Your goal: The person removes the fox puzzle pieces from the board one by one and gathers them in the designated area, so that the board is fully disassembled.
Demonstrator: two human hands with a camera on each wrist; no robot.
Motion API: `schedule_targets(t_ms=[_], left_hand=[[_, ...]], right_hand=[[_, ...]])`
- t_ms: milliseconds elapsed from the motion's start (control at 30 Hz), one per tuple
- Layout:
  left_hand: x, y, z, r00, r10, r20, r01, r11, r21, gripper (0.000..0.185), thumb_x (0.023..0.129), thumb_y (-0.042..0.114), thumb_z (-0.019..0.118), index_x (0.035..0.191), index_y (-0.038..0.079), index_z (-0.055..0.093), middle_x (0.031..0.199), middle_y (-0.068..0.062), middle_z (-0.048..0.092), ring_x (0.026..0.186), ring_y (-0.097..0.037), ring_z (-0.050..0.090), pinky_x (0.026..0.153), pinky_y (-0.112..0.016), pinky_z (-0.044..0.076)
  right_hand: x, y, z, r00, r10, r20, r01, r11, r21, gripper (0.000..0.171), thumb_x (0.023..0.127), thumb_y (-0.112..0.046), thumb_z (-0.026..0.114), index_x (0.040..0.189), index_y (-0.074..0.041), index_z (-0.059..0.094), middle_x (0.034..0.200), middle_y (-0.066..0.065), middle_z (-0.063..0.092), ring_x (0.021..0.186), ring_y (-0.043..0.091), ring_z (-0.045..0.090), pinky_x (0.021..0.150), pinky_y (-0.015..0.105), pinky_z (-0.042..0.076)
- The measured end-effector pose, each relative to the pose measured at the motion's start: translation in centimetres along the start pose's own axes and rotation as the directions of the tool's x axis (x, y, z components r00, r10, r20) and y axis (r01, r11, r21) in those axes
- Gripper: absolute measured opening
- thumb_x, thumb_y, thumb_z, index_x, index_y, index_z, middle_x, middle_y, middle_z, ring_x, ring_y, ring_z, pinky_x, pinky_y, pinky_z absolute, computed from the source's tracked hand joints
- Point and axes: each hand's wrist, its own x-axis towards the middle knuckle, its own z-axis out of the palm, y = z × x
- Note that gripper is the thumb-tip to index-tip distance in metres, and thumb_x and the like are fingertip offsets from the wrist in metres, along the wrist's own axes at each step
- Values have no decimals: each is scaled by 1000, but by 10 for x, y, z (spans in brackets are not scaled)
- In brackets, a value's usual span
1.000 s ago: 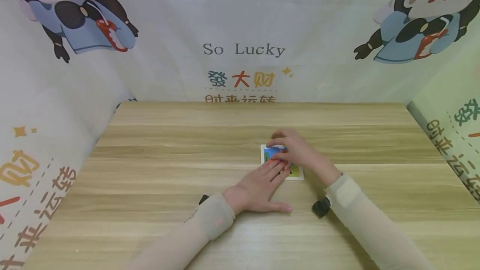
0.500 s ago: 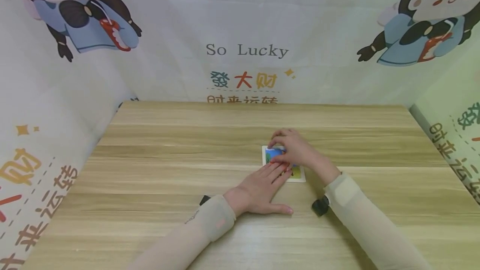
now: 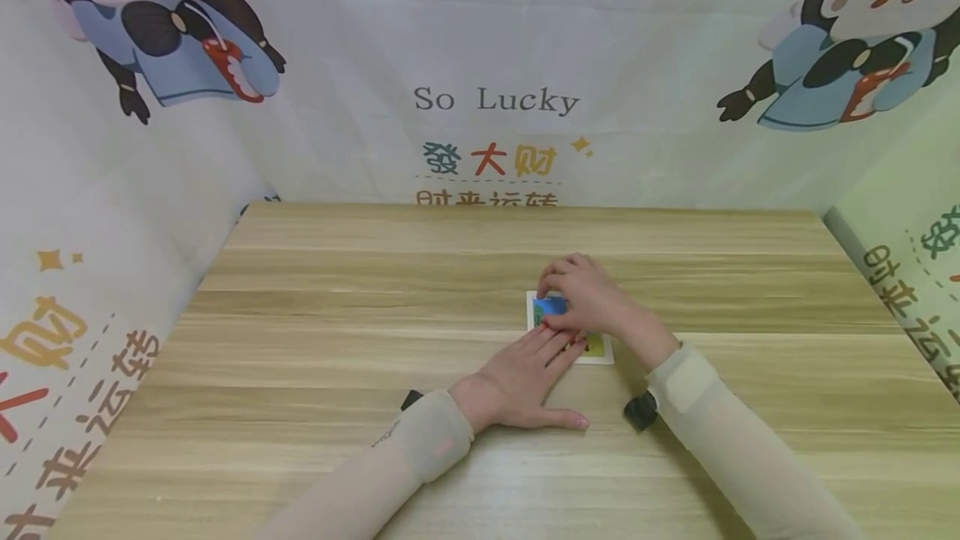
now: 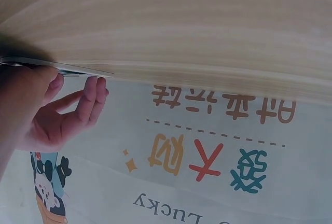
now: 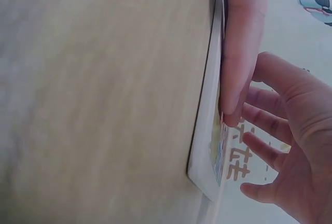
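In the head view a small white-edged picture board (image 3: 597,348) lies on the table, its printed face blue, green and yellow. My left hand (image 3: 517,377) rests flat over its front part, fingers straight and thumb out to the side. Arched above its far part is my right hand (image 3: 596,294), fingers loosely bent, thumb beside the left fingertips. Both hands cover much of the picture. From the right wrist, the board (image 5: 205,146) shows edge-on, with left fingers (image 5: 241,47) along its face and the right hand (image 5: 301,130) spread behind. Nothing shows between the right thumb and fingers.
The wood-grain table (image 3: 300,315) reaches back to a pale printed cloth (image 3: 495,40), which also hangs at both sides. Black wrist-camera pieces (image 3: 641,412) sit at the sleeve cuffs, close over the table.
Both hands keep nearly the same place on the board; the right fingers shift only slightly. The whole head view has drifted a little, so the scene sits slightly further right.
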Motion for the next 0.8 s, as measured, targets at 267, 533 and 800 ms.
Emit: schedule_targets(t_ms=[267,533,800], left_hand=[[1,0,1,1000,-4,5,4,1000,-4,99,92,76,39,161,11,11,170,-8,8,157,-21,4,128,-34,11],[1,0,0,1000,-2,6,2,1000,-15,99,93,76,39,161,12,9,170,-7,5,157,-20,1,128,-34,10],[1,0,0,1000,-7,9,7,1000,-14,98,93,76,39,161,12,10,170,-7,4,157,-21,1,128,-34,10]], right_hand=[[-2,2,0,1000,-19,-12,19,999,33,32,84,-27,75,111,-11,73,123,8,68,123,34,53,109,57,39],[-4,5,-1,997,-60,-40,64,993,99,28,84,-21,73,108,-8,73,96,4,70,89,19,63,82,37,53],[-6,5,-1,998,47,46,-58,960,275,23,89,-18,72,110,-8,72,72,-3,66,61,5,56,59,22,48]])
